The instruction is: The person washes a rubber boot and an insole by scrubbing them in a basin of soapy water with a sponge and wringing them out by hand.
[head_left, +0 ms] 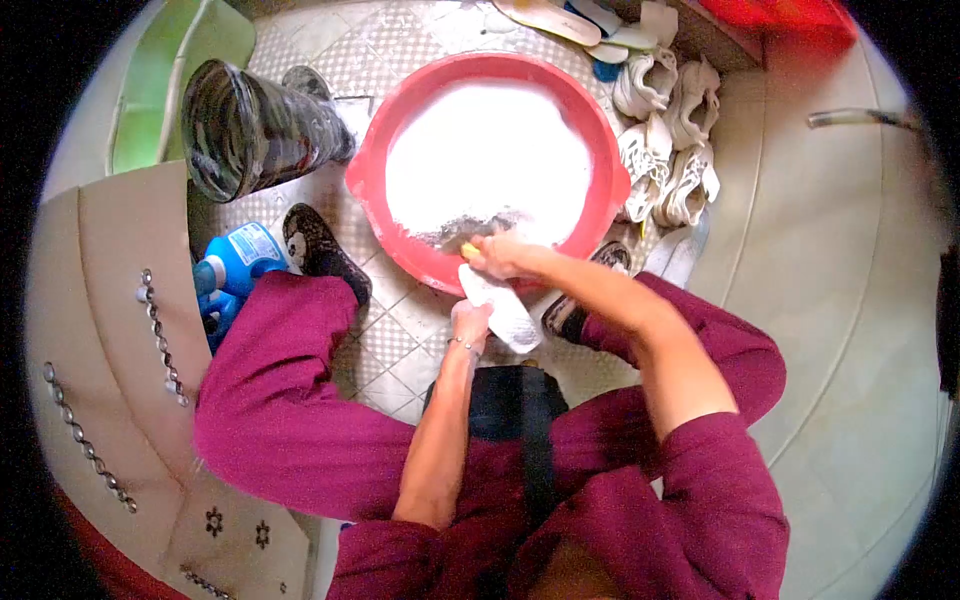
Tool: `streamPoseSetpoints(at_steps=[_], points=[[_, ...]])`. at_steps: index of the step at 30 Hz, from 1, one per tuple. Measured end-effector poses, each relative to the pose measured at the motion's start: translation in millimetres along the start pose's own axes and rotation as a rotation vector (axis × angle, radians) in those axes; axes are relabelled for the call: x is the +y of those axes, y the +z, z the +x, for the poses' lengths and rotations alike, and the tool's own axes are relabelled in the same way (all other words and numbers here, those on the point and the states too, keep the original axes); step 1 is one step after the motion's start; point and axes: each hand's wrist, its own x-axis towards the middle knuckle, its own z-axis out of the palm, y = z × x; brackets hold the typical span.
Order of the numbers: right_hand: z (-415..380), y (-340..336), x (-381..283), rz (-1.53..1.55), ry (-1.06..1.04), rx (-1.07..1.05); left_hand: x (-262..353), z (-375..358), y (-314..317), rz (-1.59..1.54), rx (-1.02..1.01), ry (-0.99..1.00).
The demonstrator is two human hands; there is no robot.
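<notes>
A red basin (612, 185) on the floor in front of me is filled with white suds (488, 150); darker water shows near its close rim. My left hand (470, 320) is closed on a white shoe (502, 312), held tilted just outside the basin's near rim. My right hand (503, 252) is above that rim, its fingers closed round a small yellow thing (468, 250), perhaps a brush or sponge. The yellow thing is mostly covered by the fingers, close to the upper end of the shoe.
Several white shoes (665, 150) are lined up right of the basin, with insoles (550, 20) behind. A dark, streaked bucket (260, 130) is at the left, near blue bottles (240, 258) and a green tub (165, 90). My knees flank the basin's near side.
</notes>
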Motion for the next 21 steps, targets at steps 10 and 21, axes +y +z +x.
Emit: streamPoseSetpoints(at_steps=[10,21], points=[[3.5,38.5,11.4,-0.104,-0.109,0.127,4.2,-5.5,4.8,0.203,0.044,0.087],[-23.6,5.7,51.2,1.053,0.092,0.316,53.1,-42.7,14.9,0.164,0.028,0.138]])
